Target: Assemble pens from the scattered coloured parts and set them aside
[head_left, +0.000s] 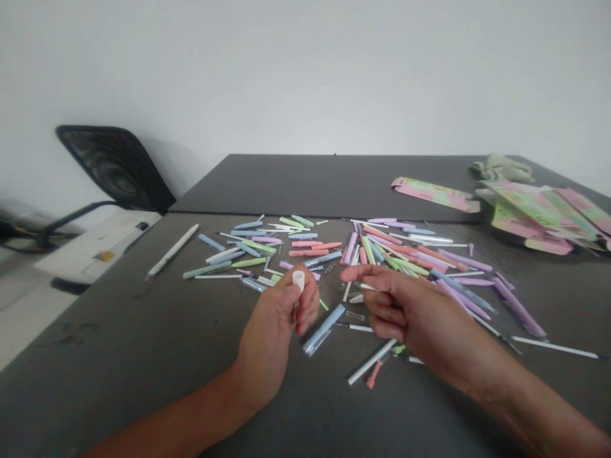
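Observation:
My left hand is closed around a white pen barrel, held upright with its round hollow end facing up. Most of the barrel is hidden by the fingers. To its right, my right hand has its index finger pointing left and the other fingers curled in. A bit of white shows beside those fingers; whether they grip it cannot be made out. Below, between the hands, lies a blue pen part with a clear end. A white barrel and a small coral pen piece lie under my right hand.
Loose pen parts in green, blue, coral, purple and white cover the middle of the dark table. A white pen lies apart at the left. Flattened pink-green boxes and a cloth are at the right. A black chair stands left.

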